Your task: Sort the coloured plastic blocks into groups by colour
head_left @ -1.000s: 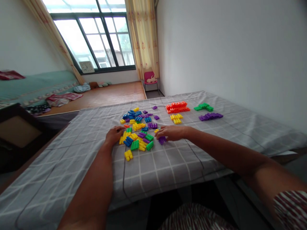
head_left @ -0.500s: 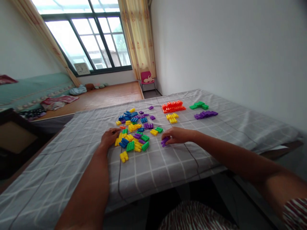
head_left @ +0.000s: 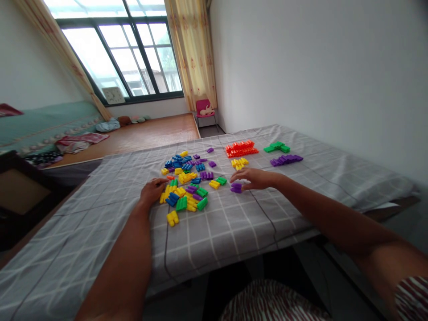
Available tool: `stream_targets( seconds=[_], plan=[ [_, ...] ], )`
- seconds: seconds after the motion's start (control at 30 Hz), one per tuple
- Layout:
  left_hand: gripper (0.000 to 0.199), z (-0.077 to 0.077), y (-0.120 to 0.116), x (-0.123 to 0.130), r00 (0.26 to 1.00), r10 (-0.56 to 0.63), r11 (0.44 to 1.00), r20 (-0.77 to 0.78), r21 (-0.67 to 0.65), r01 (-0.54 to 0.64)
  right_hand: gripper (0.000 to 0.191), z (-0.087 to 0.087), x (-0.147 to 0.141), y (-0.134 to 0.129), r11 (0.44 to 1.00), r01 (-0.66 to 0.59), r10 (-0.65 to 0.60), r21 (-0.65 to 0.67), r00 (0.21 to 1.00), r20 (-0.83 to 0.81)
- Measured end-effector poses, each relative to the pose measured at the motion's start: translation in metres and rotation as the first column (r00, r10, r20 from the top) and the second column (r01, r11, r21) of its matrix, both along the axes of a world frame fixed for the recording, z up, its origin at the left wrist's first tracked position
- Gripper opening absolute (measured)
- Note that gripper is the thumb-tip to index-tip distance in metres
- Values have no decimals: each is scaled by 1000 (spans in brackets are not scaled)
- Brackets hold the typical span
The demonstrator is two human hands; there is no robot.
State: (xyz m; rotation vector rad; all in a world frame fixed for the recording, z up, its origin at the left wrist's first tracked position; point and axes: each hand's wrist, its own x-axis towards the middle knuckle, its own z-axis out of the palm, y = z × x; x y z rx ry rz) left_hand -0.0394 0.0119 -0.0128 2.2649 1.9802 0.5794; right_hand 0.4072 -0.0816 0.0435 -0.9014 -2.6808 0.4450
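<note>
Grip of right hand (head_left: 254,179) on purple block (head_left: 236,187)

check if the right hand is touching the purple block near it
Touching. The head view shows the right hand with its fingertips closed over the purple block, no gap between them, just right of the mixed pile of blocks.

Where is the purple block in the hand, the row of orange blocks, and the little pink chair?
purple block (head_left: 236,188): head view, on its side showing below the right hand's fingers.
row of orange blocks (head_left: 241,149): head view, middle of the row.
pink chair (head_left: 204,107): head view, on its backrest, by the curtain.
</note>
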Motion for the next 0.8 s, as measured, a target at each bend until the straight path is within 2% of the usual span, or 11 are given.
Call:
stream_targets(
  seconds=[0.07,0.13,0.2,0.27,0.33,0.4,0.47,0.5,0.6,0.8],
  plan=[
    [37,1,-1,0,1000,-9,1000,0,4,9,36,0,-6,0,996,-77,78,-38,996,38],
    [37,1,-1,-1,1000,-14,1000,3,4,14,33,-1,-9,1,995,-57,62,-84,996,59],
    [37,1,-1,-1,1000,-20,1000,6,1,20,30,1,-2,5,995,28,-24,-94,999,47],
    [37,2,-1,-2,1000,-25,1000,4,-5,25,29,6,20,15,984,172,-172,-48,985,5],
    [38,2,0,-2,1000,-25,1000,5,-10,25,28,13,56,29,929,367,-366,46,930,-28],
    [38,2,-1,-2,1000,-20,1000,14,-12,20,25,19,98,43,819,549,-556,165,831,-7],
    [38,3,-1,-2,999,-18,1000,28,-13,19,29,21,136,54,732,640,-667,234,743,51],
    [37,3,-1,-1,999,-18,1000,35,-15,19,32,20,151,57,713,657,-690,244,719,82],
    [35,3,-2,-1,999,-11,1000,43,-21,12,36,12,177,62,726,653,-686,216,710,159],
    [35,5,-4,0,999,-13,1000,40,-17,14,32,-7,184,61,770,624,-638,134,748,183]
  ],
)
